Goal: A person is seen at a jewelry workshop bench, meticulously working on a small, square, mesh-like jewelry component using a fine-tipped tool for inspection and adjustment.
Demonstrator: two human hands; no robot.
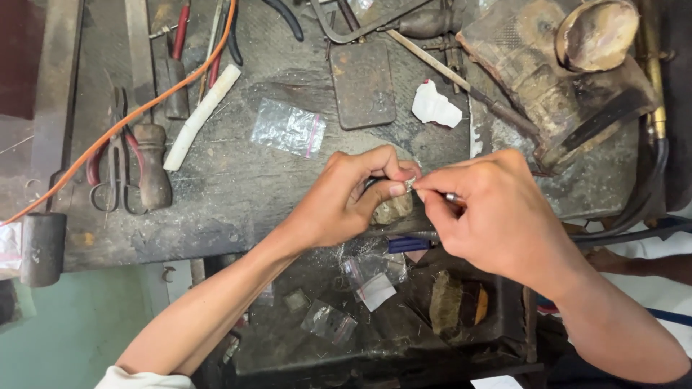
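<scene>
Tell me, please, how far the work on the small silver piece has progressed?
Done: cannot tell. In hand: the left hand pinches a tiny shiny silver piece over a worn wooden peg; the right hand works it with a thin metal tool. Left: unclear.

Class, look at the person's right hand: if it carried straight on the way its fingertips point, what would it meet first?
The right hand points left, so it would almost at once meet the small shiny piece pinched by the left hand; depth is uncertain.
</scene>
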